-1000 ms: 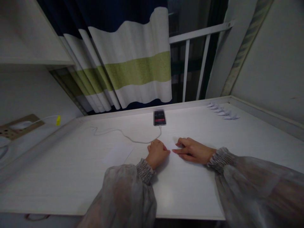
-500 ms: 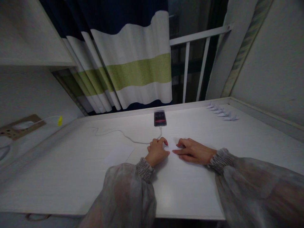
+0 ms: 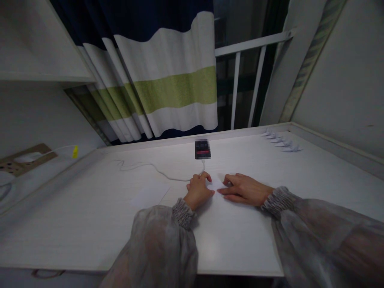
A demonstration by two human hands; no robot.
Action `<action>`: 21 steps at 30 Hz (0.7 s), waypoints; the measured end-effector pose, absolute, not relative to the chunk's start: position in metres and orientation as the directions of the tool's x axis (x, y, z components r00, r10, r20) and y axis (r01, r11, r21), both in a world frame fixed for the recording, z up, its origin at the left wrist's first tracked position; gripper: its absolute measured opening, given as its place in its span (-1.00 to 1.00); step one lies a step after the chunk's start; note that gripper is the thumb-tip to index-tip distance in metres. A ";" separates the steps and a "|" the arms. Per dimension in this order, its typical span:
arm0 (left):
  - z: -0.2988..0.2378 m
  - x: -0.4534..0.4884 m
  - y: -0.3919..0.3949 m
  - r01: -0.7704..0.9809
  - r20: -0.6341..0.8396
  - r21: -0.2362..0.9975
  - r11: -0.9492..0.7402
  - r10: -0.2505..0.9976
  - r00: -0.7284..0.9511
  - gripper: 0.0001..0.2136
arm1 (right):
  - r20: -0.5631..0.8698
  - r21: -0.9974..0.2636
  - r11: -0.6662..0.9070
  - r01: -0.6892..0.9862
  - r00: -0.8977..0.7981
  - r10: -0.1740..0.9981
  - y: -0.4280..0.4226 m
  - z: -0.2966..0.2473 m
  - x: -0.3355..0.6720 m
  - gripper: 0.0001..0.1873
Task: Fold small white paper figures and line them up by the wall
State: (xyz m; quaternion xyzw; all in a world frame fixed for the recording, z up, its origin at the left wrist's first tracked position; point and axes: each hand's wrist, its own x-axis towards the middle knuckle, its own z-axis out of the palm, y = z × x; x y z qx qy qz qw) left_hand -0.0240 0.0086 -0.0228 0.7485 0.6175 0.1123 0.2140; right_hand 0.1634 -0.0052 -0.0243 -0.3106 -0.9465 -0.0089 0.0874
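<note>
Dim room: white desk (image 3: 75,224), striped curtain (image 3: 168,88), white window railing (image 3: 255,40), pale walls.

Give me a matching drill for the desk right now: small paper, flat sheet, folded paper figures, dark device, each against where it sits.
Things:
1 small paper
2 flat sheet
3 folded paper figures
4 dark device

Places:
A in a row at the desk far right corner
B between left hand and right hand
C left of the left hand
D near the far edge, where the cable ends

Pairs: 1-B; 2-C; 3-A; 4-D
</note>
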 end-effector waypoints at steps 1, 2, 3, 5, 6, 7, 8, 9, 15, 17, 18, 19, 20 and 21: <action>-0.024 -0.025 0.009 0.874 -0.094 0.463 -0.146 0.973 0.212 -0.68 | 0.178 -0.047 0.803 0.594 -0.786 0.592 -0.005 -0.026 0.166 -0.61; -0.025 -0.025 0.009 0.872 -0.091 0.467 -0.147 0.973 0.212 -0.68 | 0.183 -0.058 0.798 0.599 -0.780 0.599 -0.004 -0.027 0.168 -0.61; -0.026 -0.026 0.009 0.869 -0.084 0.472 -0.151 0.973 0.215 -0.68 | 0.187 -0.070 0.794 0.604 -0.774 0.605 -0.003 -0.028 0.170 -0.62; -0.027 -0.027 0.009 0.867 -0.074 0.473 -0.156 0.974 0.216 -0.69 | 0.194 -0.092 0.786 0.611 -0.763 0.616 -0.003 -0.031 0.173 -0.63; -0.028 -0.027 0.009 0.868 -0.071 0.472 -0.157 0.974 0.215 -0.69 | 0.199 -0.105 0.783 0.613 -0.758 0.621 -0.002 -0.032 0.174 -0.64; -0.028 -0.027 0.009 0.868 -0.069 0.470 -0.158 0.974 0.215 -0.69 | 0.202 -0.122 0.781 0.613 -0.755 0.624 -0.002 -0.032 0.175 -0.64; -0.028 -0.028 0.009 0.869 -0.069 0.468 -0.158 0.974 0.214 -0.69 | 0.204 -0.143 0.779 0.611 -0.752 0.627 -0.002 -0.033 0.176 -0.64; -0.028 -0.028 0.008 0.870 -0.071 0.468 -0.157 0.974 0.214 -0.69 | 0.205 -0.167 0.776 0.609 -0.748 0.631 -0.001 -0.033 0.177 -0.64; -0.030 -0.030 0.009 0.859 -0.052 0.485 -0.161 0.976 0.212 -0.68 | 0.197 -0.249 0.771 0.586 -0.749 0.633 0.000 -0.033 0.181 -0.64; -0.031 -0.031 0.009 0.856 -0.040 0.490 -0.167 0.976 0.213 -0.68 | 0.201 -0.291 0.754 0.589 -0.733 0.650 -0.001 -0.033 0.181 -0.62; -0.032 -0.031 0.009 0.855 -0.039 0.490 -0.168 0.976 0.214 -0.68 | 0.209 -0.322 0.740 0.591 -0.718 0.664 -0.002 -0.032 0.181 -0.61; -0.032 -0.032 0.009 0.855 -0.041 0.490 -0.170 0.975 0.217 -0.68 | 0.221 -0.352 0.724 0.592 -0.700 0.680 -0.002 -0.032 0.181 -0.60; -0.032 -0.032 0.009 0.855 -0.044 0.490 -0.171 0.975 0.220 -0.68 | 0.234 -0.376 0.712 0.593 -0.683 0.692 -0.003 -0.032 0.181 -0.59; -0.031 -0.032 0.009 0.854 -0.046 0.491 -0.171 0.974 0.222 -0.68 | 0.248 -0.390 0.705 0.593 -0.669 0.700 -0.003 -0.032 0.181 -0.60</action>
